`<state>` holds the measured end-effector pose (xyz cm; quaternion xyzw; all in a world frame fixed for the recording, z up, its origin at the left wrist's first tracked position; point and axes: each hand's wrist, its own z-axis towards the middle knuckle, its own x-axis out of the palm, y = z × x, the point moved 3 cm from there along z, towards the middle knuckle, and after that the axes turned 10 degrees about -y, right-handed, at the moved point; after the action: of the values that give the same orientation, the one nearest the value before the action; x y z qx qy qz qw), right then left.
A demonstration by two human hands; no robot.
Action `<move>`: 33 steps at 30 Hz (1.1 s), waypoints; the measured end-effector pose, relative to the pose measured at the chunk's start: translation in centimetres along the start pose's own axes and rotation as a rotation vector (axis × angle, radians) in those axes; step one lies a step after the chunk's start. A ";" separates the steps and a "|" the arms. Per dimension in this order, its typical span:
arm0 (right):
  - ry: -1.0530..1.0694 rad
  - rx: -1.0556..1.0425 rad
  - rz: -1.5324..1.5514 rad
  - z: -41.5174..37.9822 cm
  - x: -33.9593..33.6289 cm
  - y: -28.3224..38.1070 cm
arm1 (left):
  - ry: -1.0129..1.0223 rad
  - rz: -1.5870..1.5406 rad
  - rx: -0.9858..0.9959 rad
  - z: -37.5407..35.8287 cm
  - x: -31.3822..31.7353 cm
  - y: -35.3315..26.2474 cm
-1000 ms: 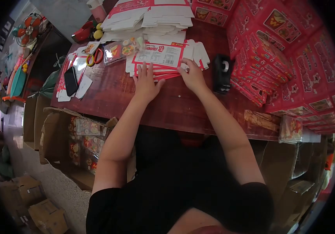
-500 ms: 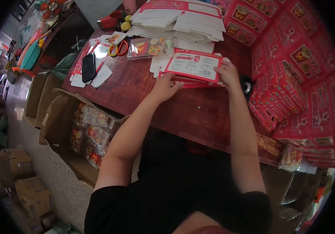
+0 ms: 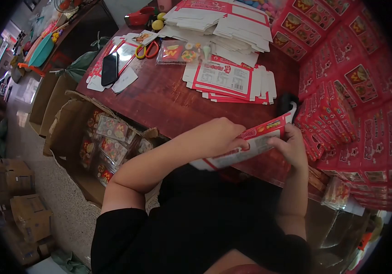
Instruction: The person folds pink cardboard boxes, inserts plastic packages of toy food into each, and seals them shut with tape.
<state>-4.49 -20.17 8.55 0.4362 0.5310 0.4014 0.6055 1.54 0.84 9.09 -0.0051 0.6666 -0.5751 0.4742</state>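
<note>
Both my hands hold one flat red-and-white carton blank (image 3: 250, 145) over the near table edge, close to my body. My left hand (image 3: 221, 134) grips its left part from above. My right hand (image 3: 291, 145) pinches its right end. A small stack of the same flat blanks (image 3: 228, 81) lies on the dark red table (image 3: 159, 100) beyond my hands. Behind it sits a bigger pile of flat blanks (image 3: 218, 23).
Stacks of assembled red boxes (image 3: 342, 82) fill the right side. A black tape dispenser (image 3: 286, 102) sits by them. Orange scissors (image 3: 146, 49), a clear packet of sweets (image 3: 180, 52) and a black phone (image 3: 110, 68) lie far left. An open cardboard box of packets (image 3: 107, 146) stands on the floor.
One blank came off the small stack: both hands lifted it and drew it back toward my body. It is now held over the table edge.
</note>
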 end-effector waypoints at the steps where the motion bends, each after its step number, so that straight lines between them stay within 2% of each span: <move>1: -0.022 0.079 -0.026 0.0 0.8 -0.5 | 0.007 -0.119 -0.013 -0.3 0.5 -0.5; 2: -0.048 0.048 -0.059 0.0 1.5 -0.7 | 0.022 -0.214 -0.077 -0.5 1.0 -0.4; 5: -0.095 0.031 -0.037 -0.2 3.5 -0.9 | -0.120 -0.627 -0.283 -1.9 2.6 1.4; 9: 0.003 0.119 0.062 -0.4 5.4 0.2 | 0.067 -0.899 -0.463 -3.6 2.5 2.9; 10: 0.029 0.133 0.116 -0.4 5.8 0.4 | 0.126 -1.049 -0.580 -3.9 2.2 2.8; 16: 0.005 -0.016 -0.064 0.8 8.1 1.9 | 0.011 -1.354 -0.667 -5.4 1.7 3.6; 19: 0.100 -0.027 -0.137 1.4 8.8 2.0 | -0.061 -1.430 -0.771 -5.6 1.1 3.0; 22: 0.187 -0.004 0.050 1.5 9.1 1.6 | -0.068 -1.117 -0.454 -6.1 1.0 5.8; 25: 0.173 -0.187 0.032 1.4 10.1 2.3 | -0.211 -0.703 -0.225 -6.3 0.3 6.9; 26: 0.136 -0.232 0.057 1.7 10.5 2.8 | -0.344 -0.421 -0.130 -6.4 -0.2 6.9; 29: 0.045 -0.093 0.073 3.6 10.6 2.7 | -0.534 0.204 0.154 -6.6 -2.4 6.3; 30: 0.020 -0.041 0.180 4.7 10.9 3.0 | -0.437 0.201 0.150 -7.3 -2.7 6.3; 32: 0.043 -0.020 0.158 7.4 11.2 3.3 | -0.269 -0.444 -0.199 -8.6 -2.2 4.5; 33: 0.115 -0.076 0.058 8.8 11.5 3.7 | -0.187 -0.476 -0.412 -8.5 -2.9 2.8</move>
<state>5.47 -9.02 9.20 0.4044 0.5365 0.4632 0.5780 -0.76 9.87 7.83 -0.3094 0.7025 -0.5200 0.3746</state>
